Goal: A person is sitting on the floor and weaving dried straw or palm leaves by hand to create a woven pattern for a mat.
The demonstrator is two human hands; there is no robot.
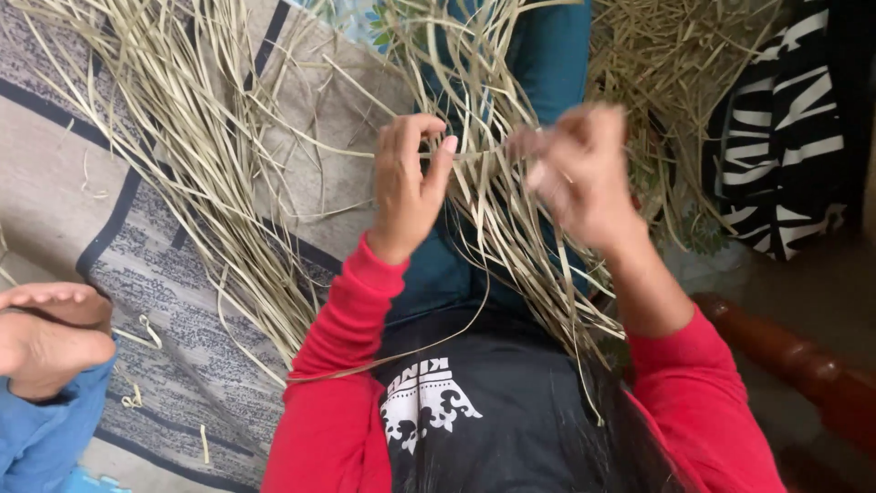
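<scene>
The left hand (408,183) pinches a dry strip (479,155) between thumb and fingers; the right hand (579,173), at 3 o'clock of it, is blurred, grip unclear. Pulled taut between them, the brittle strip could snap or slip into the loose bundle (228,173) at 9 o'clock.

No packages, labels, signs or screens show anywhere around the fingers; nothing of that kind lies to either side of them or below them.
</scene>
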